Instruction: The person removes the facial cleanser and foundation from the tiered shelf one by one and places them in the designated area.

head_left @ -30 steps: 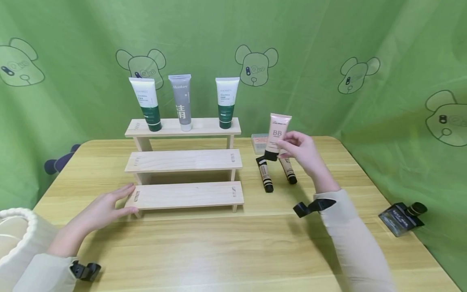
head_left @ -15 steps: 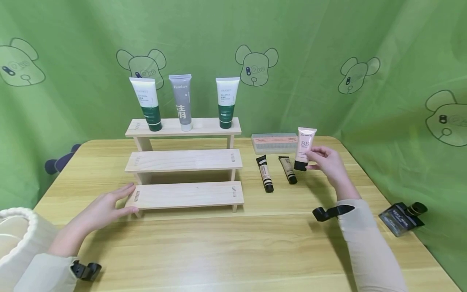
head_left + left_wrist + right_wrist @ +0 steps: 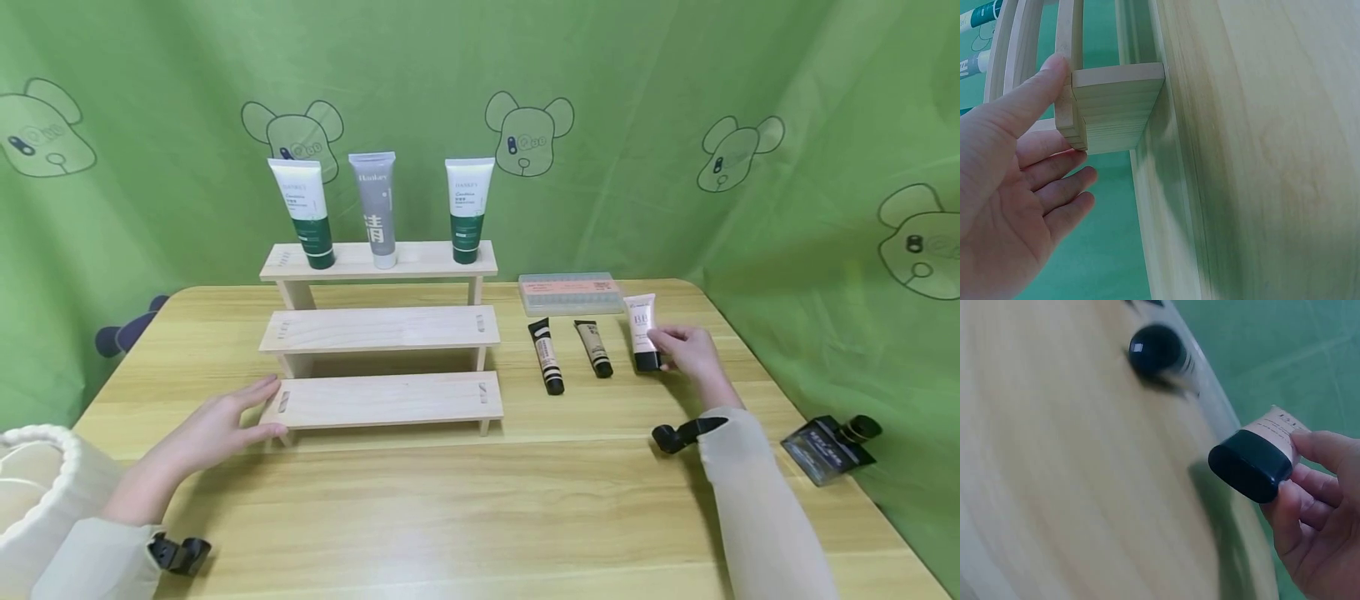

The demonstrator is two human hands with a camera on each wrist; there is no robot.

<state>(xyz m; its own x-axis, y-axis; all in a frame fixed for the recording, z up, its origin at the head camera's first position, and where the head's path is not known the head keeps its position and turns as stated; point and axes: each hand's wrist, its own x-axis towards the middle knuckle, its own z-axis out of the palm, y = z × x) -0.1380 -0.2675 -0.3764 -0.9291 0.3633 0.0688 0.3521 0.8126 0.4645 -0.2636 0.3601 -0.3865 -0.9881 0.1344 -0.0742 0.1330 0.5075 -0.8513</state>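
On the right side of the table, my right hand (image 3: 692, 354) pinches a pale pink BB cream tube (image 3: 641, 327) with a black cap. In the right wrist view the tube (image 3: 1272, 434) tilts, its black cap (image 3: 1250, 465) toward the camera, with thumb and fingers at its side. My left hand (image 3: 225, 425) holds the left end of the lowest step of a three-step wooden display stand (image 3: 382, 402). In the left wrist view the thumb lies at the front edge of the step (image 3: 1069, 94) and the fingers reach round its end.
Two small black-capped tubes, one pinkish (image 3: 546, 357) and one beige (image 3: 594, 348), lie near a clear flat box (image 3: 570, 294). Three tall tubes stand on the top step, a grey tube (image 3: 375, 212) in the middle. A black-capped bottle (image 3: 828, 446) lies far right; a white basket (image 3: 56, 483) is left.
My right hand has carried the BB cream tube right and down, from over the small tubes to beside them, uncovering the clear box. My left hand has stayed at the stand.
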